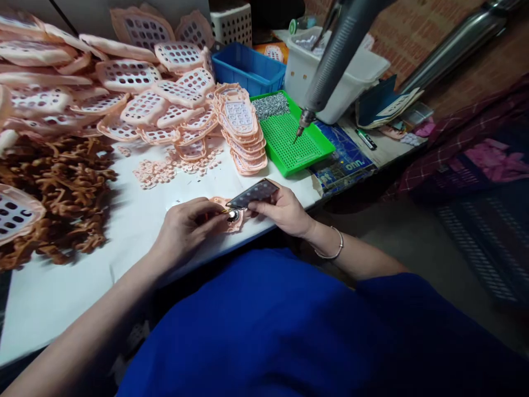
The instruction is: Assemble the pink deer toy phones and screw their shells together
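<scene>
My right hand [283, 212] grips a flat dark panel [253, 194], tilted above the front edge of the white table. Beside it, my left hand [192, 223] pinches something too small to make out, close to a round shiny metal part [233, 215]. Under both hands lies a pink plastic piece [237, 226], partly covered by the fingers and the panel. Just behind the panel stands a stack of pink pieces with white grids [243, 129].
On the white table [136, 231] are a brown heap [61, 198], piled pink pieces [136, 74] and small pink rings [155, 173]. A power screwdriver [320, 82] hangs over a green tray [301, 146] of screws. Behind are a blue bin [248, 69] and a white bin [297, 71].
</scene>
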Tool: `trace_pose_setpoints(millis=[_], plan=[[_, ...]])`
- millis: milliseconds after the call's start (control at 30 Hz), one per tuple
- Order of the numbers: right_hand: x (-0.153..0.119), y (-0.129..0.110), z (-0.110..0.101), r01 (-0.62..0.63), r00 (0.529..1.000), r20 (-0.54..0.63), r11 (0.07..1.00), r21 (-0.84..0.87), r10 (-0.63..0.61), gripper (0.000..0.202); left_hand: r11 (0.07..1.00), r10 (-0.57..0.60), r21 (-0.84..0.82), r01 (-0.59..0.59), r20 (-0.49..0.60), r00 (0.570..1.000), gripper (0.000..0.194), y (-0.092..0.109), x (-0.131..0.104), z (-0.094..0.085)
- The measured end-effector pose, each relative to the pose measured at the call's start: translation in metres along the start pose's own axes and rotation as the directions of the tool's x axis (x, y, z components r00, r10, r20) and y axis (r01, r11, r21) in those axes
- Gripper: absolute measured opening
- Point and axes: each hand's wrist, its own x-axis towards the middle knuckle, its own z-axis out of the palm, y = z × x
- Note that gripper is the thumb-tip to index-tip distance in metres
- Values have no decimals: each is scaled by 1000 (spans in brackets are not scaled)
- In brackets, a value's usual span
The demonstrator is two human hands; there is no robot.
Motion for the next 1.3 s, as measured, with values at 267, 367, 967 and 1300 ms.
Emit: trace_pose_setpoints(millis=[267, 367, 967, 1300], plan=[[-5, 0, -15, 163, 984, 115, 930, -328, -132, 12, 962, 233, 137, -236, 38, 972, 30, -10, -3, -9], [-6, 3, -21, 332, 936, 246, 866, -375, -253, 13, 936, 293, 204, -286, -4, 956, 29, -14, -7, -5], [-4, 0, -9, -4, 1000, 7, 999, -51, 4, 30, 953, 152, 268, -144, -8, 988, 29, -5, -6, -1], [0, 1, -33, 718, 684, 573, 557, -417, -452, 36, 964, -54, 264, 35, 65, 996, 15, 5, 2, -1]])
